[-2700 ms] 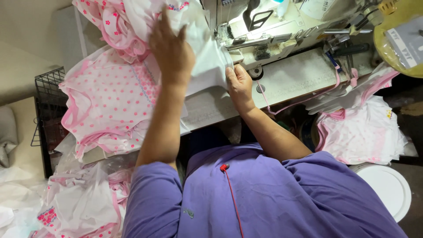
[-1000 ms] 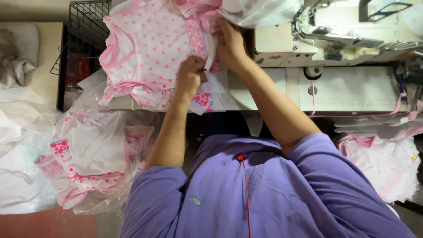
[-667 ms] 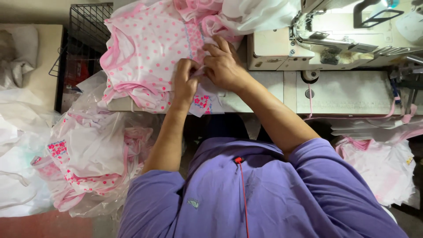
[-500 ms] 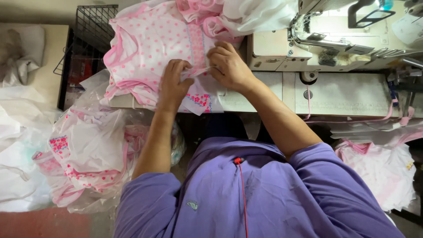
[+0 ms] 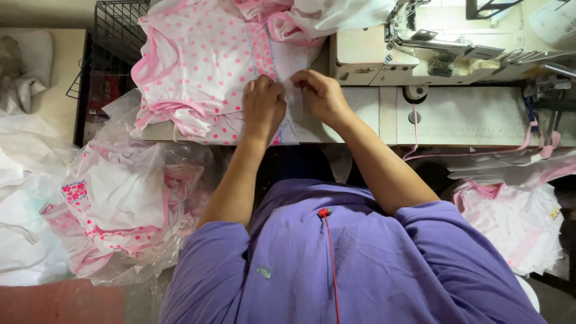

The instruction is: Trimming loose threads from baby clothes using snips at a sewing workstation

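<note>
A: What is seen to have changed over the last few seconds?

B: The hands have been brought together. A few seconds ago the left hand (image 5: 263, 103) was laid flat and high on the heap of cloth, well apart from the right hand (image 5: 321, 95). Now both are set close, side by side, near the front edge of the tabletop (image 5: 468, 117).

A: And the grip?

B: Each hand's fingers are curled and pressed together on a small white panel of the pink-dotted garment (image 5: 204, 72), which is pinched at its edge between the two hands. The fingertips themselves are mostly hidden, so the exact hold cannot be told.

A: Where is the garment lying?

B: It is spread over the left part of the tabletop, just beside the sewing machine (image 5: 444, 45), with its pink trim hanging over the front edge. More pink and white pieces are bundled in a clear plastic bag (image 5: 126, 204) below to the left.

A: What can be judged from that?

B: The broad handling of the heap appears finished; fine alignment of one edge seems to be in hand.
</note>
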